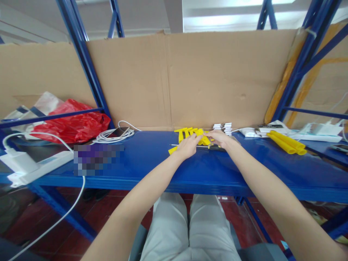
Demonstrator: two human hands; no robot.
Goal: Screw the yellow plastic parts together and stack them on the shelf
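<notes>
My left hand [188, 145] and my right hand [220, 138] meet near the back of the blue table, fingers bent in around a yellow plastic piece [200, 132]. The exact grip is partly hidden by the fingers. Just left of it, several similar yellow T-shaped pieces [180, 135] lie in a row. Under my hands is a screwdriver [217, 148] with a dark handle and a thin metal shaft pointing left. One more yellow piece [172, 150] lies by the shaft's tip. Behind my right hand sits a small stack of white-and-black pieces [223, 127].
Yellow tubes [287, 142] lie on the right, near white packets [248, 132] and a power strip [317, 136]. On the left are a coiled white cable [115, 135], a red plastic bag [74, 121] and another power strip [50, 166]. Cardboard [206, 79] stands along the back.
</notes>
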